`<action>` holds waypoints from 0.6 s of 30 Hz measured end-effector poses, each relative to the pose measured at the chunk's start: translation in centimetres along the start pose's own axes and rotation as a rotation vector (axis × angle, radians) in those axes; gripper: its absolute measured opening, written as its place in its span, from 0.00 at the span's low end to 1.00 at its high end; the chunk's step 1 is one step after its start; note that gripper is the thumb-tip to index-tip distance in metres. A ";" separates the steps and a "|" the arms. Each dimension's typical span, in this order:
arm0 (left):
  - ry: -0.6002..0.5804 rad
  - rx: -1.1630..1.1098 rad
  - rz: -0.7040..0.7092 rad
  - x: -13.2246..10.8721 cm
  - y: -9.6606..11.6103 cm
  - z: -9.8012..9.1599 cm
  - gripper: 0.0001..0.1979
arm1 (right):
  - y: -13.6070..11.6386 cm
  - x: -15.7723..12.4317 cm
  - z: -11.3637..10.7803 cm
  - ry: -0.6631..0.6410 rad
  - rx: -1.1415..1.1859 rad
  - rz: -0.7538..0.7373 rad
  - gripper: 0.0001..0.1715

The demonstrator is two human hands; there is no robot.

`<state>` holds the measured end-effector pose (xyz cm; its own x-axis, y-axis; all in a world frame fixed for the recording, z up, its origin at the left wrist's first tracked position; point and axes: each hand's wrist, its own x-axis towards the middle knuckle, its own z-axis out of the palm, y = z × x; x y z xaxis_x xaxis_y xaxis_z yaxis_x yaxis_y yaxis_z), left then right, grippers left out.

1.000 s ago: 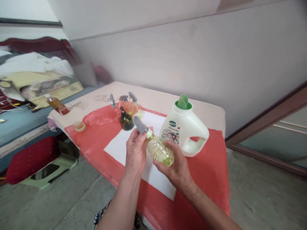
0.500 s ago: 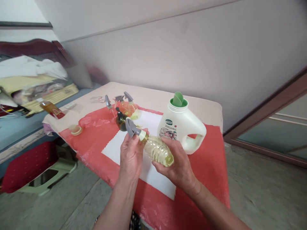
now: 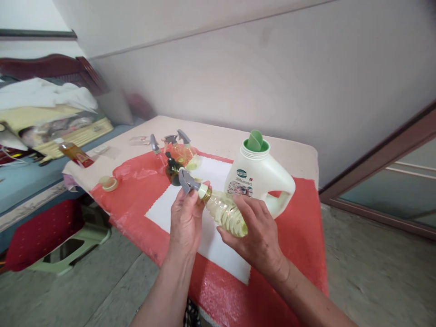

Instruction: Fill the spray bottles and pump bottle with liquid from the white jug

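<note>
A clear yellow-green spray bottle (image 3: 223, 210) with a grey trigger head lies tilted between my hands, above a white sheet. My left hand (image 3: 186, 213) is closed round its neck and collar, just below the grey head. Around the ribbed lower body, near the base, curls my right hand (image 3: 260, 236), thumb below and fingers above. Right behind the bottle stands a large white jug (image 3: 269, 175) with a green spout in its uncapped mouth. Part of the jug's label is hidden by my right hand.
Several other spray bottles (image 3: 185, 147) and a dark pump bottle (image 3: 173, 169) stand beyond my left hand. A cap (image 3: 108, 183) sits on the red cloth (image 3: 136, 200). A bottle of amber liquid (image 3: 76, 153) lies at the table's left edge. A stool (image 3: 68, 250) stands below.
My right hand has shifted its hold slightly on the bottle's lower body, its fingers now further over the base. My left hand keeps its grip at the neck. The view has shifted slightly.
</note>
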<state>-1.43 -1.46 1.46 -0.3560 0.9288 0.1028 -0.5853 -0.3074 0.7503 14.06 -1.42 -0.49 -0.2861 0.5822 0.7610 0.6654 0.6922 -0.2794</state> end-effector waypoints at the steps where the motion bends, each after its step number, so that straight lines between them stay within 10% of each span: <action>1: 0.015 0.007 0.013 0.0 0.0 0.0 0.09 | -0.1 0.0 -0.1 -0.004 0.000 0.000 0.36; 18: 0.060 -0.016 -0.030 -0.2 -0.4 0.1 0.11 | -0.1 0.0 0.2 -0.020 0.033 0.003 0.37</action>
<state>-1.03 -1.47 1.22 -0.3807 0.9238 0.0412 -0.6076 -0.2835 0.7419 13.90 -1.39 -0.56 -0.2980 0.5927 0.7482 0.6437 0.7036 -0.3010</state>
